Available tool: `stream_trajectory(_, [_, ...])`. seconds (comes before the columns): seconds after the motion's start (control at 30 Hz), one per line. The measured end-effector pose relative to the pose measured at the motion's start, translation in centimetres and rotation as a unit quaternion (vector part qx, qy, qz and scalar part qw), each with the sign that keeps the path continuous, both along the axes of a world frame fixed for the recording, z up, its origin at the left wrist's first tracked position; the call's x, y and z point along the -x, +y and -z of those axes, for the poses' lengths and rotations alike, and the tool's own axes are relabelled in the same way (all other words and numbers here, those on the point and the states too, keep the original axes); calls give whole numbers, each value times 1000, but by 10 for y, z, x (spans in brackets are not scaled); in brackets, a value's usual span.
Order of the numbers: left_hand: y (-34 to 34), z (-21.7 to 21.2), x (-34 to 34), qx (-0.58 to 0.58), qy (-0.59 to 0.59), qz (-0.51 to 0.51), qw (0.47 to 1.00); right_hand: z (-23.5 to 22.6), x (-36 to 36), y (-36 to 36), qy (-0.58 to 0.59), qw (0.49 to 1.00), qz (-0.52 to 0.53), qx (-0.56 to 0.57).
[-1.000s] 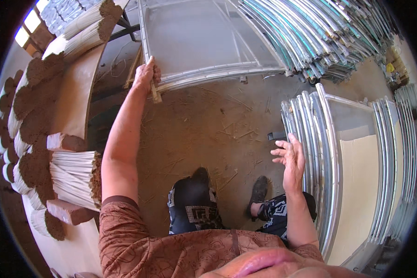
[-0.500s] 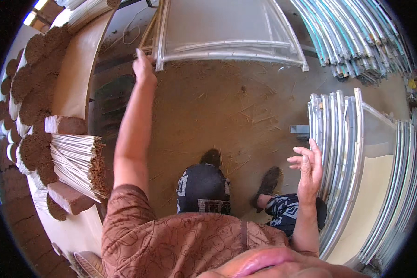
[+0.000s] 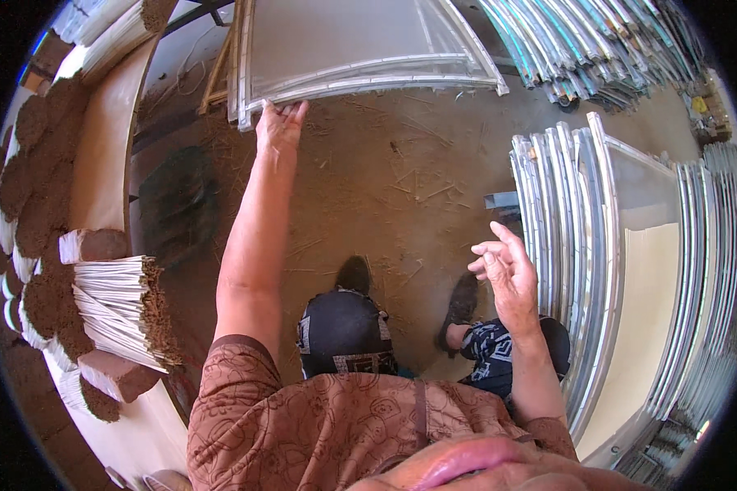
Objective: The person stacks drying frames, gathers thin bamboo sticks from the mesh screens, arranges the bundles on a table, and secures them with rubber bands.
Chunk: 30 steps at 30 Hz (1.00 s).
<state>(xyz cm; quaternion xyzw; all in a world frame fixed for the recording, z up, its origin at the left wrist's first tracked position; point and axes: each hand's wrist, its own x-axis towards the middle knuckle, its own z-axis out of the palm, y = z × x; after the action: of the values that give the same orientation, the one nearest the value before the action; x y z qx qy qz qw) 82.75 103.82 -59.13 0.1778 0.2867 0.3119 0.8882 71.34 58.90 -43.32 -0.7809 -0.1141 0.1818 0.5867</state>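
Note:
A large mesh frame [image 3: 360, 85] with pale, wrapped bars stands at the far side. My left arm is stretched out to it, and my left hand [image 3: 280, 129] grips its near bar close to the left corner; the fingertips are partly hidden at the bar. My right hand [image 3: 512, 282] hangs in the air over my right knee, fingers loosely apart and holding nothing. Just to its right is a row of upright mesh frames [image 3: 561, 213], their bars wrapped in the same pale material. The right hand appears apart from them.
More frames with white and teal bars [image 3: 540, 49] stand at the far right. On the left, bundles of thin pale sticks [image 3: 115, 307] and brick-like blocks [image 3: 94, 245] rest on a board [image 3: 110, 155]. Loose sticks litter the brown floor [image 3: 368, 180]. My feet are below me.
My left hand has moved from the far frame's left corner to its near bar, a little right. The right hand stays raised and open. The whole view has shifted slightly.

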Motion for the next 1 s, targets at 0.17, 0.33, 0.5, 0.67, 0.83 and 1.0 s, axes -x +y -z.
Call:
stream_trajectory(0.17, [-1,-64,5,-61,59,-31,996,-4,1,-3,12,1000,10,13])
stream_trajectory(0.33, [90,-46,11,-77,97,-118,985,-7,7,-7,27,1000,-13,9])
stream_trajectory(0.5, [115,-11,16,-71,105,-43,991,-8,5,-4,32,998,-26,39])
stream_trajectory(0.67, [64,-14,-5,-56,201,116,971,-7,0,-6,21,998,-20,53])
stream_trajectory(0.83, [56,-7,-24,-89,234,172,953,-2,4,-2,42,998,-36,32])
stream_trajectory(1.0, [39,-4,-40,-89,232,127,960,-1,11,-4,36,997,-36,50])
